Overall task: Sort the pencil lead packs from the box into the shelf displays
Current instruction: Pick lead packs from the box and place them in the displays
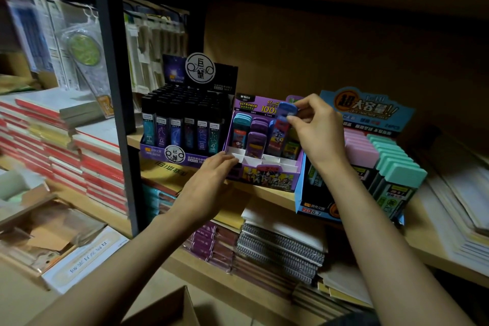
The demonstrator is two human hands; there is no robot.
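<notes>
Right hand (315, 127): thumb and fingertips pinching blue-capped pack (284, 116) at cap, pack upright.
Pack: lower end down among rear packs of purple display (264, 177), third column from left.
Left hand (211, 180): fingers near straight, gripping nothing, tips resting on front-left corner of purple display.
Purple display: on shelf (423, 235), between black display (185, 119) at left and blue display (370, 167) at right, just beside each.
Cardboard box (169, 309): bottom edge of view, partly shown.
</notes>
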